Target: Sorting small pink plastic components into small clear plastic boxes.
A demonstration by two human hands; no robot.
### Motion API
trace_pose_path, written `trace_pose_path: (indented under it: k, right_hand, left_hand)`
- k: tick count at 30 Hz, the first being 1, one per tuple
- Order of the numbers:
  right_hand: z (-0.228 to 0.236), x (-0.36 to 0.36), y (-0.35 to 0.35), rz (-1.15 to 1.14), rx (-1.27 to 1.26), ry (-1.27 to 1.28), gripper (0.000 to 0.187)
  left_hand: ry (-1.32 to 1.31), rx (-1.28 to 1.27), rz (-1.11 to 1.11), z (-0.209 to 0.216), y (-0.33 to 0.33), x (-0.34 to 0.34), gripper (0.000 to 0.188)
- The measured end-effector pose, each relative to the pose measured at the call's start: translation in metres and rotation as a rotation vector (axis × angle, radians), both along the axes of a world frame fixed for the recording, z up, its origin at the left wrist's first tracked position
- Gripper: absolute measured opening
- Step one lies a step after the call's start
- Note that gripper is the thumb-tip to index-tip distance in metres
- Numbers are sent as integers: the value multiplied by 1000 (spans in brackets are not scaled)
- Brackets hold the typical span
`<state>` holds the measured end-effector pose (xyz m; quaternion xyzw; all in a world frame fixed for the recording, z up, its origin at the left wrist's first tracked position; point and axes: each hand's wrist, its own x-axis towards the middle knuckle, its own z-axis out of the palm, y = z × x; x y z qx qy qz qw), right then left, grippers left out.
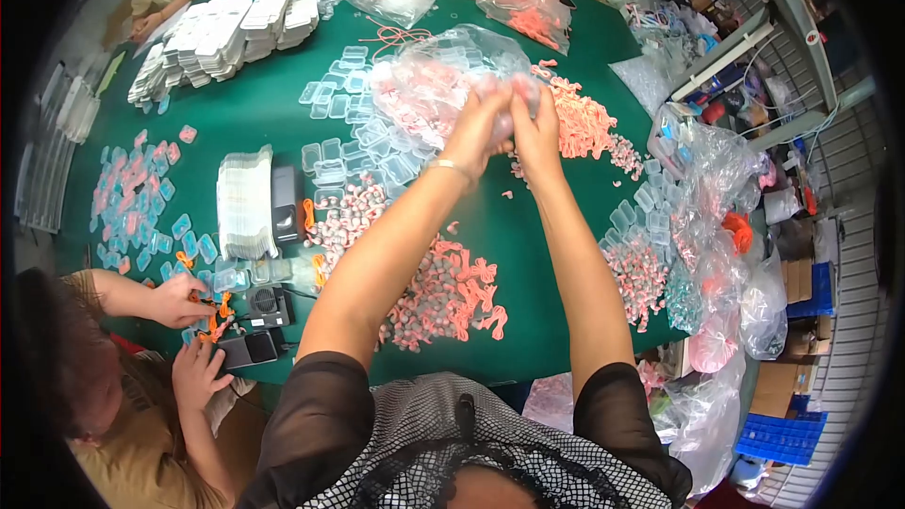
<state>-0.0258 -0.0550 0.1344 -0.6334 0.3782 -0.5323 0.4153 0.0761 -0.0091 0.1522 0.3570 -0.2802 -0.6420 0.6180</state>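
Note:
Both arms reach out over the green table. My left hand (477, 130) and my right hand (535, 128) are side by side, fingers closed on the gathered edge of a large clear plastic bag (424, 85). Small pinkish pieces show through its film; the bag rests on the table, to the left of the hands. The fingertips are somewhat blurred. Just right of them spreads a heap of orange corded pieces (583, 121). Clear plastic boxes (377, 139) lie under and beside the bag. Nearer me are a pink and grey pile (429, 297) and small pink and white pieces (351, 212).
White cartons (231, 24) are stacked at the far left, and a row of pale cards (247, 203) stands nearer. At the lower left a co-worker's hands (184, 302) handle orange cords beside a phone (250, 349). Filled plastic bags (712, 245) crowd the right edge.

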Motion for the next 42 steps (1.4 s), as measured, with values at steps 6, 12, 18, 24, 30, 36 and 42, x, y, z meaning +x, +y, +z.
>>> trace_pose_path:
  k: [6,12,18,24,30,36,42]
  right_hand:
    - [6,63,-65,28,23,69,43]
    - [-26,49,-89,77,322,332,49]
    - [-11,32,-10,-14,-170,251,35]
    - [-90,-125,11,-347,76,69,15]
    - [-169,-187,29,-496,1,475,18]
    - [-170,-173,41,-534,-126,551,19]
    - [-168,-180,40,-563,-166,598,19]
  left_hand:
    - [-64,199,107,6,-73,67,37]
    - [-204,483,73,-19,-87,77,51]
    - [-274,413,29,-16,-60,103,63]
    - [-784,-162,299,-20,-31,58,35]
    - [-1157,-319,-98,-89,0,-28,22]
    - [-1487,-182,-276,-126,-2,-45,23]
    - [-1575,-325,-256,-142,-6,-58,11]
